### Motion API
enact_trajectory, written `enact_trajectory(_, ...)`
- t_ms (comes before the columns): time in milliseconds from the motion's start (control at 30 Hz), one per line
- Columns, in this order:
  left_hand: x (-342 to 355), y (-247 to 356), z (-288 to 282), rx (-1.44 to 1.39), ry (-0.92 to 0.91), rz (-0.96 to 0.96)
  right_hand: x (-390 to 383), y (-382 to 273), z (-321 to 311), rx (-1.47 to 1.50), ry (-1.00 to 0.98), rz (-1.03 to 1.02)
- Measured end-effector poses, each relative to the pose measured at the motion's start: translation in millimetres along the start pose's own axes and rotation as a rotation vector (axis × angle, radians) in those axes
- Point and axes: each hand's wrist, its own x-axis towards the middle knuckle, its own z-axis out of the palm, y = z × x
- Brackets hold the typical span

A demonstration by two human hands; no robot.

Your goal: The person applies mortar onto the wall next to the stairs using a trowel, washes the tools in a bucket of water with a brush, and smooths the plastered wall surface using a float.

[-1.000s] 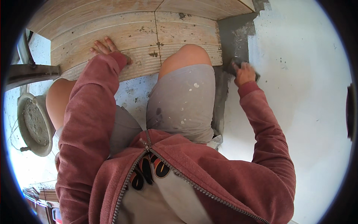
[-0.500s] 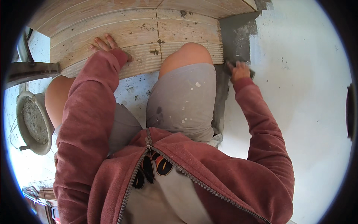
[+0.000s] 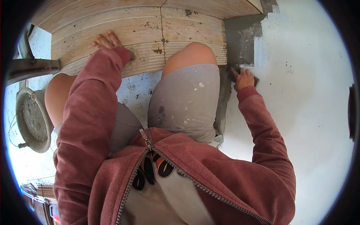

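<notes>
My left hand [image 3: 108,43] lies open on a wood-look tiled step [image 3: 131,33], its fingers spread on the tread. At the step's right end my right hand [image 3: 245,78] is closed over a dark, flat block [image 3: 256,81]. It presses the block to the white wall [image 3: 300,93], beside a strip of grey mortar [image 3: 240,41]. Most of the block is under my fingers and palm, so I cannot tell its exact kind. The grey strip runs along the step's end and continues below my hand.
A bucket [image 3: 48,140] of grey mortar stands at the left, beside my knee. Above it a dark metal bar [image 3: 33,69] meets the step's left end. A higher step [image 3: 210,7] rises at the far side. Dark specks and mortar bits dot the tiles.
My right hand has slid a little nearer along the wall with the block, and its fingers show more clearly. My left hand stays in place on the step. The view has shifted slightly.
</notes>
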Motion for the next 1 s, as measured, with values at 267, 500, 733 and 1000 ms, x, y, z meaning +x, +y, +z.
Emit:
enact_trajectory(267,0,1,1,-0.124,-0.008,0.008,2,1,8,-0.018,-0.042,-0.041)
enact_trajectory(500,-2,-1,-2,-0.121,-0.029,-0.006,8,1,24,-0.063,0.056,-0.11)
enact_trajectory(733,-6,-3,-2,-0.151,-0.019,0.011,21,-3,6,-0.063,0.0,-0.1)
enact_trajectory(1000,-7,0,-1,-0.144,0.002,-0.014,18,0,16,-0.043,0.062,-0.093)
